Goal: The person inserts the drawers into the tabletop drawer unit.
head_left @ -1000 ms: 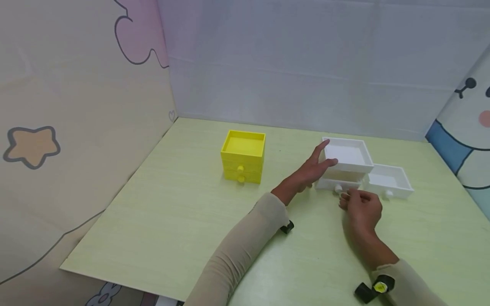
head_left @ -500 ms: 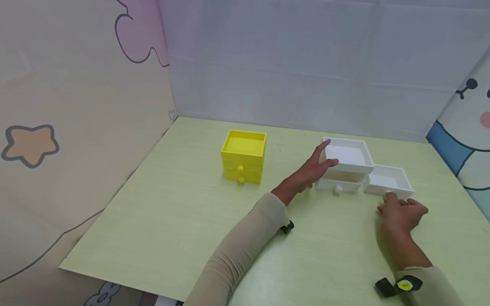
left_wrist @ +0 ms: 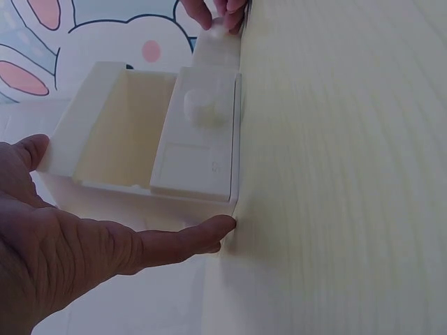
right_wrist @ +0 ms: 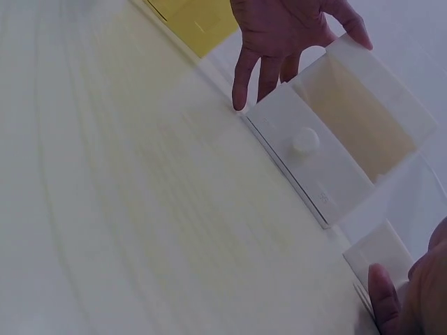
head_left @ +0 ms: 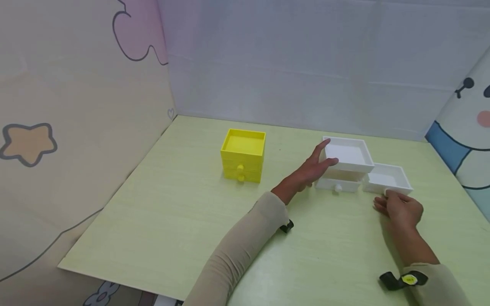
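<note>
A small white drawer cabinet (head_left: 346, 152) stands at the right of the table; its upper slot (left_wrist: 126, 129) is a hollow opening, and the lower drawer (left_wrist: 195, 139) with a round knob sits closed below it. My left hand (head_left: 311, 171) rests along the cabinet's left side, fingers extended, thumb at the upper front edge. Just right of the cabinet lies a loose white drawer (head_left: 388, 176), upright, with nothing visible inside. My right hand (head_left: 403, 209) is at its front and pinches its knob (left_wrist: 218, 29) between thumb and fingers. The fingers partly hide that knob.
A yellow drawer cabinet (head_left: 243, 155) with two knobs stands left of the white one, both drawers closed. The pale table (head_left: 172, 221) meets a light curtain (head_left: 291, 68) at the back and a printed curtain (head_left: 459, 170) at the right. The table's left edge slants towards me.
My right hand has moved right, from beside the lower drawer's knob to the loose drawer's knob, and its fingers have closed there. My left hand and both cabinets have stayed put.
</note>
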Action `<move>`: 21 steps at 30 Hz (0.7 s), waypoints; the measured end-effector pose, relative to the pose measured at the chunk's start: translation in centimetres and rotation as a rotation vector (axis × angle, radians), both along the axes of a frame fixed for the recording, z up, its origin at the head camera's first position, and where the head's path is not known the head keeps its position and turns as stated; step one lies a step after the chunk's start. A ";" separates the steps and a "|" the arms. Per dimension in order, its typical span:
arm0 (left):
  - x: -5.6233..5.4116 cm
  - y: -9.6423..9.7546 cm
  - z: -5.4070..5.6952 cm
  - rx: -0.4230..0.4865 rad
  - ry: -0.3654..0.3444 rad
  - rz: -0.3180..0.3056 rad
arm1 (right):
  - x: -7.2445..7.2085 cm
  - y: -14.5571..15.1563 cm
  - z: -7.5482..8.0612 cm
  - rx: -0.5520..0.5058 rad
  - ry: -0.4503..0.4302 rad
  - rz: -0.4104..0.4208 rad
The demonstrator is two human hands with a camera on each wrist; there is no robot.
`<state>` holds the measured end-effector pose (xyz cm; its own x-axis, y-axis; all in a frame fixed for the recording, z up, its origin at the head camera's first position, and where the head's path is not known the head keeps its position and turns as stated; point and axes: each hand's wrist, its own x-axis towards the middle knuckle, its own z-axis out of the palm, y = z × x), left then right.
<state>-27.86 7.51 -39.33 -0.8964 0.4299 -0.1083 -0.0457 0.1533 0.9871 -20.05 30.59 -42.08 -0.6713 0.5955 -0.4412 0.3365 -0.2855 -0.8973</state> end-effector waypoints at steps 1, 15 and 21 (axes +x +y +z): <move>0.0 0.0 0.0 -0.001 0.001 -0.002 | 0.0 0.0 0.0 0.002 0.001 0.000; 0.0 -0.1 -0.1 -0.002 -0.003 0.001 | 0.2 -0.5 -0.1 0.032 0.031 0.001; 0.1 0.0 0.1 0.004 -0.007 -0.002 | 0.3 -0.6 -0.1 0.053 0.019 -0.024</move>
<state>-27.79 7.50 -39.23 -0.8947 0.4321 -0.1127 -0.0522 0.1495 0.9874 -19.78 29.99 -42.21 -0.6646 0.6337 -0.3958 0.3125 -0.2454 -0.9177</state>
